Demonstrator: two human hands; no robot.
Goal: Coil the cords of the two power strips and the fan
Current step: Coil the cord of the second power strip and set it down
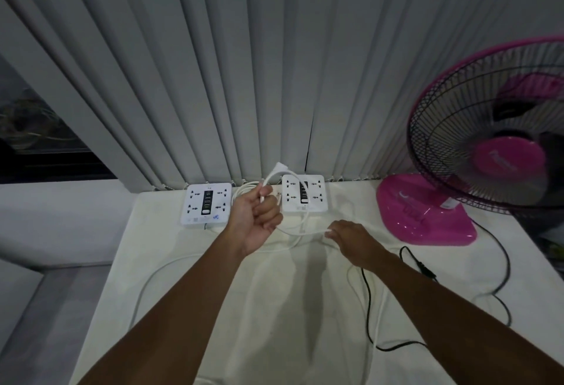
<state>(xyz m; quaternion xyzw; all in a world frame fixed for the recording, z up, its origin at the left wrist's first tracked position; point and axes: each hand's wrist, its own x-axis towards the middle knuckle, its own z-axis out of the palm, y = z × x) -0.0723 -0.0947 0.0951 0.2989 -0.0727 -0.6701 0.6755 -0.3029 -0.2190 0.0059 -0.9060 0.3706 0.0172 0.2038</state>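
Note:
Two white square power strips lie at the back of the white table: the left strip (207, 204) and the right strip (305, 193). My left hand (254, 219) is raised between them, shut on a white cord (293, 232) near its plug (280, 167), which sticks up above the fist. My right hand (355, 239) rests lower to the right, pinching the same white cord against the table. A pink fan (494, 152) stands at the right; its black cord (367, 299) snakes loosely over the table under my right forearm.
Another white cord (152, 281) curves across the table's left half. Grey pleated curtains (213, 79) hang right behind the strips. The table (274, 308) drops off at the left to a grey ledge (45, 308).

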